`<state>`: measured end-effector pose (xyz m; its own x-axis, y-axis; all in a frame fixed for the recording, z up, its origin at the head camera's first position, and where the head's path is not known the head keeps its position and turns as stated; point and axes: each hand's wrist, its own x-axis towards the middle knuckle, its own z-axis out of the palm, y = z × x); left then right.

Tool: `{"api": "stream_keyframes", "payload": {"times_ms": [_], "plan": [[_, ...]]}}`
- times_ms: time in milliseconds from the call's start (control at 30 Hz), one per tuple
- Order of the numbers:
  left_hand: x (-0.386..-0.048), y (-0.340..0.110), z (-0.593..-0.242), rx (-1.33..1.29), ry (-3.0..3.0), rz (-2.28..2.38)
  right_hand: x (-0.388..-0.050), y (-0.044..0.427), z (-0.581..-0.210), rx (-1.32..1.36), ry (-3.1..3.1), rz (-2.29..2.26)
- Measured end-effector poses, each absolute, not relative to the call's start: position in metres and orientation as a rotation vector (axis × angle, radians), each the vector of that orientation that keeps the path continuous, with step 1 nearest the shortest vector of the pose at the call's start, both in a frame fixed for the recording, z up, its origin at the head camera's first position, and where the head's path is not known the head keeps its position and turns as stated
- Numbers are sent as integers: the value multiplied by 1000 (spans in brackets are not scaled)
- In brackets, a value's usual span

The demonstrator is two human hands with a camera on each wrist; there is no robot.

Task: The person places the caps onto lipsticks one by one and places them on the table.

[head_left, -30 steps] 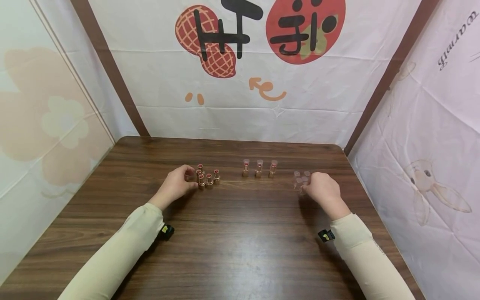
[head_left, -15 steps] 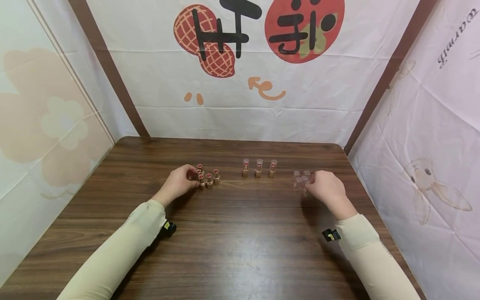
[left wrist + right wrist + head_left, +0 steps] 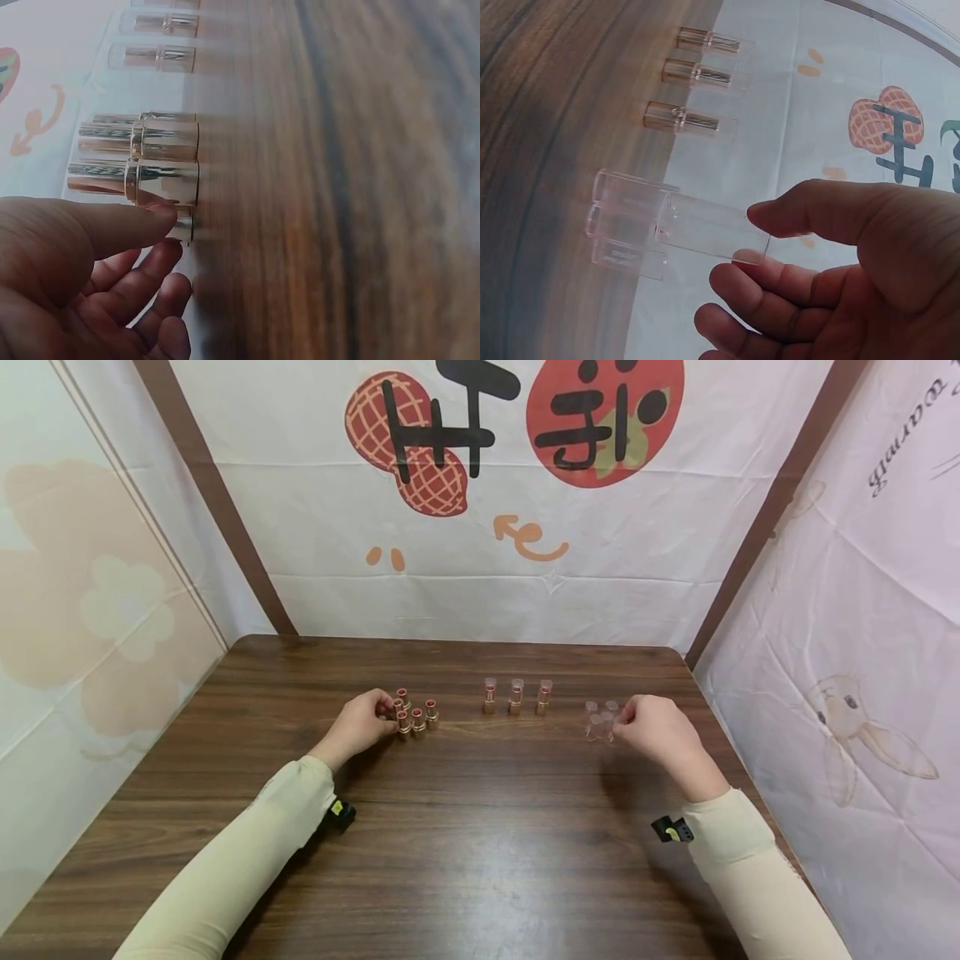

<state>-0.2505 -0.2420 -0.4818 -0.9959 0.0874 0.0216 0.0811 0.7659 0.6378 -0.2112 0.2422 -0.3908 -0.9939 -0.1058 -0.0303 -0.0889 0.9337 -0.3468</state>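
My left hand [image 3: 362, 728] is at the left of a cluster of several uncapped lipsticks [image 3: 417, 720] in gold tubes with red tips. In the left wrist view, thumb and forefinger pinch a lipstick [image 3: 184, 226] low on its gold tube; the thumb hides most of it. At the right, my right hand [image 3: 660, 733] pinches a clear lipstick cap [image 3: 712, 229] between thumb and forefinger. In the right wrist view this cap is raised above several other clear caps [image 3: 626, 217], which stand close together on the table.
Three lipsticks with clear caps on, among them one in the middle [image 3: 516, 697], stand upright in a row between the hands. Brown wood-grain table [image 3: 465, 827] carries everything. A printed white cloth [image 3: 480, 602] hangs behind its far edge, with more cloth at both sides.
My right hand has risen slightly and shifted right, away from the group of clear caps. My left hand has barely moved beside the uncapped lipsticks.
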Motion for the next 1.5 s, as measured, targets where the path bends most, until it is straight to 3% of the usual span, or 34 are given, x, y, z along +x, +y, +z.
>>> {"api": "stream_keyframes", "payload": {"times_ms": [633,1100,1500], "plan": [[-254,-236,-480,220,2994,1030,-211,229,-375,-252,3022,-574],[-243,-236,-448,218,3024,1067,-215,212,-359,-365,3040,-618],[-239,-200,-422,307,2963,1190,-218,200,-343,-488,3047,-683]]}}
